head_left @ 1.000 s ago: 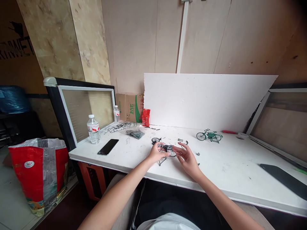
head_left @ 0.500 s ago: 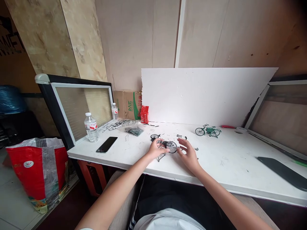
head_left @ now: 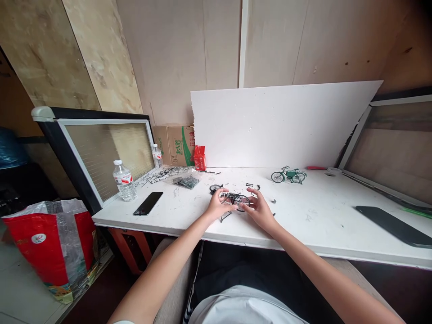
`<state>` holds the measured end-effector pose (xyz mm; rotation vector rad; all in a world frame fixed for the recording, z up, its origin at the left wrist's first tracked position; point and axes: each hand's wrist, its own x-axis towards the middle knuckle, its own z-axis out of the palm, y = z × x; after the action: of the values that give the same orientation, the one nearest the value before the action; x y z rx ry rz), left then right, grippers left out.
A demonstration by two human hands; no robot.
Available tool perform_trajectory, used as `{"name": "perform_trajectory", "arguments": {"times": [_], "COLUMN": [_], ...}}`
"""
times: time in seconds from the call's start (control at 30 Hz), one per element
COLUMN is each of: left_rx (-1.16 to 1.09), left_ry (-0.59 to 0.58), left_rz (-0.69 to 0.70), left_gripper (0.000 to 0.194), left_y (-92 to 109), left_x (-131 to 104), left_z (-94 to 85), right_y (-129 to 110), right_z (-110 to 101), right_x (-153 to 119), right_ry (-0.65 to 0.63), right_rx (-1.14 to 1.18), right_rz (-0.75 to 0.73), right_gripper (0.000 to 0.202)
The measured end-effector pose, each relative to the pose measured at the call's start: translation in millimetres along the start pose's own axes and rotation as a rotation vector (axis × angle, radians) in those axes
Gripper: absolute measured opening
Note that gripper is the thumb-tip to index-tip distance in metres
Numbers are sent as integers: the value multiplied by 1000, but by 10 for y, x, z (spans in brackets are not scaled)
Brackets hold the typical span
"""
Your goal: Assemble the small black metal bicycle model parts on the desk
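Note:
Near the table's front edge I hold a partly built black model bicycle (head_left: 232, 196), with a spoked wheel on its right end. My left hand (head_left: 216, 207) is closed on the left part of its frame. My right hand (head_left: 262, 210) has its thumb and fingers on the wheel's right side. Just behind my left hand lies a loose black wheel (head_left: 215, 187). A thin black frame part (head_left: 225, 216) shows below the model; whether it is attached I cannot tell. Small dark parts (head_left: 253, 185) lie behind my right hand.
A finished green model bicycle (head_left: 289, 175) stands at the back right. On the left are a phone (head_left: 148, 203), a water bottle (head_left: 124, 181), a bag of small parts (head_left: 186, 181) and black part frames (head_left: 158, 174). A dark flat object (head_left: 393, 225) lies at the right.
My right hand has moved left from beside the wheel and now touches it. My left hand keeps its hold. The camera view has shifted slightly.

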<state>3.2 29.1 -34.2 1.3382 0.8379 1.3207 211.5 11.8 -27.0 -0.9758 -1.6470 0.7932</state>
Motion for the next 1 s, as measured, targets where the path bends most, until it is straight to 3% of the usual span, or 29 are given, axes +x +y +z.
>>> {"name": "perform_trajectory", "arguments": {"times": [0.5, 0.8, 1.0], "left_rx": [15, 21, 85], "left_ry": [-2, -30, -50], "left_rz": [4, 16, 98], "left_gripper": [82, 82, 78], "left_y": [-47, -97, -88], "left_x": [40, 46, 38], "left_z": [-11, -58, -40], "right_y": [-10, 12, -33], "right_z": [4, 15, 17], "right_x": [0, 9, 2], "right_ry": [17, 105, 64], "right_rx": [-124, -143, -123], "right_rz": [-132, -116, -80], "right_gripper": [33, 34, 37]}}
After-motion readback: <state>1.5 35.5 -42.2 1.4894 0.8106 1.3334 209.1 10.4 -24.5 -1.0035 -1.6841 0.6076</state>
